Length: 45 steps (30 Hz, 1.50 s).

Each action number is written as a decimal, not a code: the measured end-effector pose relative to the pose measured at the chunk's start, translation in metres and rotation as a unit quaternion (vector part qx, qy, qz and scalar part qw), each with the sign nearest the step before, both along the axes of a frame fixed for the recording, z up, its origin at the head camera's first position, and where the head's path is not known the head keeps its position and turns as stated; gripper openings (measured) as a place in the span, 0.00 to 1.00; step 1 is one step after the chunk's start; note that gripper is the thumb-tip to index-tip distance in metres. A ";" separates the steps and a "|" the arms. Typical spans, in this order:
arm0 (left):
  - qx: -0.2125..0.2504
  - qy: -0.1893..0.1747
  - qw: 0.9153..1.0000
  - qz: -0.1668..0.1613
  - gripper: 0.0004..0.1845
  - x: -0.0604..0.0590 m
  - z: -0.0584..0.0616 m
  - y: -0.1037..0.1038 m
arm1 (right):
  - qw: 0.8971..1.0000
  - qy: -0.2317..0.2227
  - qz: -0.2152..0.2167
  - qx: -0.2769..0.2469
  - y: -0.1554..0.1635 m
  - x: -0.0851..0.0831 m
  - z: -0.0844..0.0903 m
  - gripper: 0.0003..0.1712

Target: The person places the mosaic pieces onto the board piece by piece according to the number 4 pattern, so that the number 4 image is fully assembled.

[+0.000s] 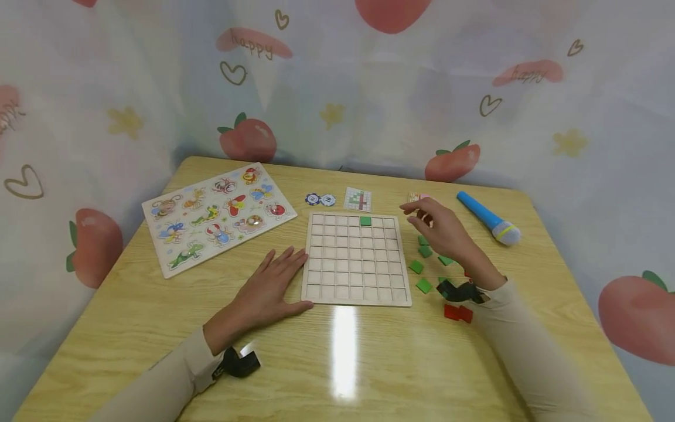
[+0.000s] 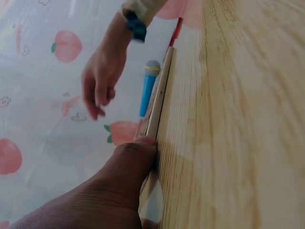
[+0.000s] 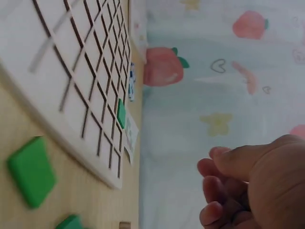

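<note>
A pale wooden grid board [image 1: 355, 258] lies in the middle of the table, with one green square tile [image 1: 366, 221] in its far row. My left hand [image 1: 266, 287] rests on the table with spread fingers, its fingertips and thumb at the board's left edge. In the left wrist view the thumb [image 2: 126, 169] touches the board's side. My right hand [image 1: 437, 225] is raised beyond the board's right edge, fingers loosely bent. Nothing shows between its thumb and fingers [image 3: 217, 188] in the right wrist view. Below it lie several loose green tiles [image 1: 416, 267], partly hidden by the arm.
Red tiles [image 1: 457, 313] lie near the right wrist. Behind the board are a small pattern card [image 1: 358, 199] and two round chips [image 1: 320, 200]. An insect picture board [image 1: 218, 215] occupies the left, a blue toy microphone [image 1: 485, 215] the right. A printed curtain [image 1: 337, 76] hangs behind.
</note>
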<state>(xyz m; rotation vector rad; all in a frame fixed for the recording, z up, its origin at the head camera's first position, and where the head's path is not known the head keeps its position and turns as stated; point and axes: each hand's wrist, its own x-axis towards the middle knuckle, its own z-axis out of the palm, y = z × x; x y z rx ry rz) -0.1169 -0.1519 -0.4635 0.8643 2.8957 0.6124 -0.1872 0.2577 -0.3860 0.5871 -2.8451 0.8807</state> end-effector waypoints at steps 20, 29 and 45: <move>-0.003 -0.009 1.000 0.000 0.57 0.000 -0.001 -0.004 | 0.985 0.009 -0.169 -0.038 0.072 0.090 -0.059 0.19; -0.005 -0.011 1.000 -0.005 0.58 0.000 -0.002 -0.002 | 0.976 -0.006 -0.215 0.018 0.072 0.089 -0.066 0.22; -0.011 -0.014 1.000 -0.002 0.58 0.000 0.001 -0.003 | 0.977 -0.003 -0.211 0.036 0.065 0.083 -0.066 0.20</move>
